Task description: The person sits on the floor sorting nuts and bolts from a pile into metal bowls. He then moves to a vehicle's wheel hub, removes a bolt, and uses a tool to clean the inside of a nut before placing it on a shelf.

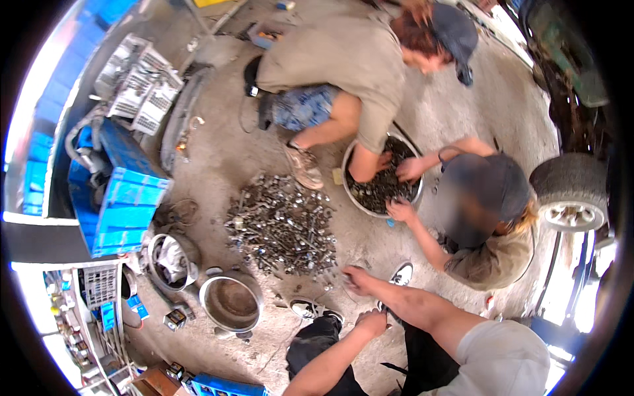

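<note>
from afar i have my bare right hand [357, 280] beside a loose heap of small silver-and-dark metal parts [281, 228] on grey concrete floor [221, 142], my bare left hand [374, 322] lower in view. i judge hand-sorting under way; the next move calls for a pinch on one piece. blur and angle hide the fingers: i cannot tell either hand's spread or hold. co-workers' hands [401, 210] partly cover dark pieces [368, 195] in a round silver metal basin [351, 198].

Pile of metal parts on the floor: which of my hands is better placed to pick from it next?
Probably your right hand: it is close to the near edge of the pile, while your left hand is farther back, by your legs.
</note>
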